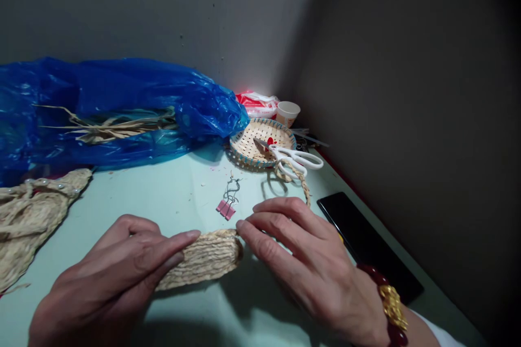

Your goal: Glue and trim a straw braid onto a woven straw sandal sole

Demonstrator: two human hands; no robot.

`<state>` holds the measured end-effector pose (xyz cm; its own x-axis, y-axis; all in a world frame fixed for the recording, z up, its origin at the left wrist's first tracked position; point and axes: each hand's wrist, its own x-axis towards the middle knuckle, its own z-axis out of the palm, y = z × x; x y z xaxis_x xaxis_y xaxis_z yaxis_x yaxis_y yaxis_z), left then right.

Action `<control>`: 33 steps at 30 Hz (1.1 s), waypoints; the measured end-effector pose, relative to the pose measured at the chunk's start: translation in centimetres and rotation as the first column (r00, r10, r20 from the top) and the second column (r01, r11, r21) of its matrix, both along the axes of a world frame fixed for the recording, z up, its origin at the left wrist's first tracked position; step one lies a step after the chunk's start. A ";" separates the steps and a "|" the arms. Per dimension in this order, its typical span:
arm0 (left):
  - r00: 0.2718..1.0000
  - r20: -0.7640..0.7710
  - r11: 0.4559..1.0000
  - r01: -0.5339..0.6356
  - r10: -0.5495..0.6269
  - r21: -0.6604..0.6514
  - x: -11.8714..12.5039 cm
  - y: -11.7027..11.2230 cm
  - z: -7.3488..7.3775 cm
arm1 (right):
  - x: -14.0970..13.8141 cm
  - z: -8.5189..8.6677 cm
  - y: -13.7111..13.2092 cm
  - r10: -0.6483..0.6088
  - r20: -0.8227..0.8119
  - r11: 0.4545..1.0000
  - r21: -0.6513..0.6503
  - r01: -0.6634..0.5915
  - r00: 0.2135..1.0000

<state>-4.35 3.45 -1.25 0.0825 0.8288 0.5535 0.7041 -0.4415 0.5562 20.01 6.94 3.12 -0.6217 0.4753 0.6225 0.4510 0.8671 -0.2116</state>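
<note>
A small woven straw piece [207,257] lies flat on the pale green table [179,190]. My left hand [109,282] rests on its left part, fingers stretched over it and pressing it down. My right hand [309,260] touches its right end with the fingertips, fingers slightly curled and together. A braided straw cord [303,184] runs from under my right hand toward the round basket. My right wrist wears a dark red and gold bead bracelet [388,298].
A blue plastic bag [122,108] with dry straw lies at the back left. A woven straw item [28,217] sits at the left edge. Pink binder clips [226,209], a round basket [260,143] with white scissors [295,160], a paper cup [287,113], a black phone [366,241].
</note>
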 end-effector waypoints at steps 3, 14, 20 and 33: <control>0.999 0.039 0.999 0.002 0.000 -0.049 0.1 -0.1 0.2 | 0.0 -0.1 -0.1 0.007 -0.010 1.000 -0.019 -0.008 1.000; 0.988 0.137 0.991 0.090 -0.077 -0.097 -0.5 0.1 -0.3 | -0.3 -0.8 0.1 0.052 -0.029 0.998 -0.045 -0.053 0.998; 0.975 0.187 0.989 0.134 -0.119 -0.067 -0.6 0.6 0.4 | 0.0 -1.6 0.2 0.072 -0.046 0.994 -0.079 -0.075 0.996; 0.908 0.412 0.935 0.082 0.073 -0.345 0.6 -0.4 0.2 | -1.2 -2.3 -0.4 -0.078 -0.195 0.956 -0.292 0.018 0.978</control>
